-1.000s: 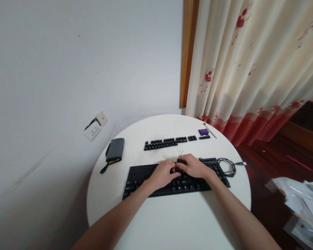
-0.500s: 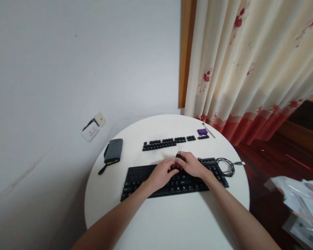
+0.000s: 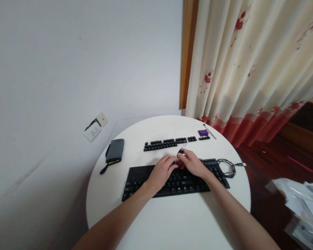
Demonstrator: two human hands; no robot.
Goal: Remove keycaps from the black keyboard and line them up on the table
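Observation:
A black keyboard [image 3: 156, 191] lies on the white round table, and both my hands are over its upper middle. My right hand [image 3: 194, 163] is closed round the black handle of a wire keycap puller [image 3: 181, 151], whose thin wires point up and away from me. Beside it, the fingertips of my left hand [image 3: 161, 170] are pinched on a small dark piece that looks like a keycap [image 3: 175, 162], partly hidden by the fingers. Behind the keyboard, loose black keycaps [image 3: 160, 147] stand in rows.
A grey pouch [image 3: 115, 151] lies at the left of the table [image 3: 172, 222]. Toward the back right are a folded purple cloth [image 3: 203, 133] and a thin brush [image 3: 210, 132]. The coiled cable [image 3: 226, 168] with its USB plug rests at the right edge.
My right hand has tilted the keycap puller, its wires now leaning farther right. The left fingertips have lifted slightly with the small dark piece. The view has shifted a little.

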